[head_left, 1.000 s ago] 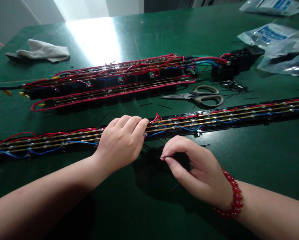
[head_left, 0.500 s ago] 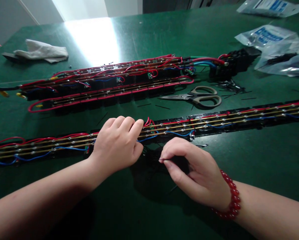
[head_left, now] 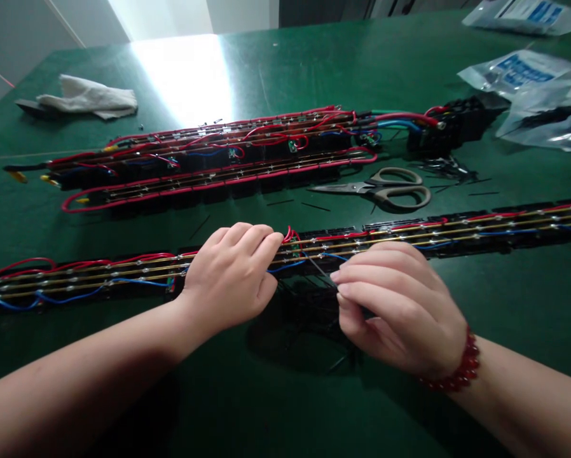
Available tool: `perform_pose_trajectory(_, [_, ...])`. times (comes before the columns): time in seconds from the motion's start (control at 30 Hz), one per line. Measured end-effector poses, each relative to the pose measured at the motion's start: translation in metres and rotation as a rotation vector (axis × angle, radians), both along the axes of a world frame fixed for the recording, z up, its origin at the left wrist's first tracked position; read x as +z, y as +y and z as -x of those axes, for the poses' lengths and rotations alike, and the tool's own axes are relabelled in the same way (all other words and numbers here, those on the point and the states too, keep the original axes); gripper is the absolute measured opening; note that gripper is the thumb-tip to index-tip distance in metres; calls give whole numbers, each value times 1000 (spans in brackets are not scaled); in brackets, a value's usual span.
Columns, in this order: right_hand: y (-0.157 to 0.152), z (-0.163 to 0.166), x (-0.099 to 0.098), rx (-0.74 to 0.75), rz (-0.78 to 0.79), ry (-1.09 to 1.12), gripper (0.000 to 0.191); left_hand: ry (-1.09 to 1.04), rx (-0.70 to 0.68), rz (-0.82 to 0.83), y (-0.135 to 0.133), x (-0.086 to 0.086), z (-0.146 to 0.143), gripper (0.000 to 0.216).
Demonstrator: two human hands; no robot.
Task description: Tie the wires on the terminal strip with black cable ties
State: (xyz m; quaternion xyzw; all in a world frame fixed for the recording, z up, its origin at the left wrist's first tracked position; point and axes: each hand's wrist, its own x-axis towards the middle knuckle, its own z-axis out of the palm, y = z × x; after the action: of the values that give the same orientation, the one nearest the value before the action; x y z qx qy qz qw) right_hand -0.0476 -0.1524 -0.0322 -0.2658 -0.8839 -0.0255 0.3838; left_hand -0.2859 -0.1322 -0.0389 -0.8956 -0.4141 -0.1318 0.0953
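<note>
A long black wired strip (head_left: 461, 230) with brass rods and red and blue wires lies across the table. My left hand (head_left: 233, 273) is closed over it left of centre, fingers curled around the far edge and thumb at the near side. Just to the right, my right hand (head_left: 400, 305) pinches a thin black cable tie (head_left: 320, 265), whose free end reaches up to the strip near a small green circuit board (head_left: 295, 247). Dark thin pieces (head_left: 309, 312), probably more ties, lie in shadow between the hands. A red bead bracelet (head_left: 469, 362) circles my right wrist.
Scissors (head_left: 376, 189) lie beyond the strip, near loose black offcuts (head_left: 450, 168). Behind them sits a second wired assembly (head_left: 209, 159) with thick cables. Plastic bags (head_left: 547, 130) are at the right; a whitish cloth (head_left: 92, 98) is at the far left of the green table (head_left: 285, 76).
My right hand has moved right and slightly up, turning palm-down, and the cable tie now points up toward the strip. My left hand keeps its hold. The whole view has shifted slightly.
</note>
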Motion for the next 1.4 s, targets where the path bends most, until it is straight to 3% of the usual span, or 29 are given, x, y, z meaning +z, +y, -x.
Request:
perform_pose_trajectory(0.33, [1,6,-10,33,84,6,15,10,13,-2,0,0,-1,37])
perform_pose_trajectory(0.97, [8,8,-16,-180,221,77,11,31,-17,-12,0,0,0,42])
perform_pose_trajectory(1.13, [10,8,-16,-194,286,135,9,82,-77,-43,-1,1,-1,45])
perform_pose_trajectory(1.4, [10,8,-17,-190,296,140,8,-17,-84,28,0,1,-1,47])
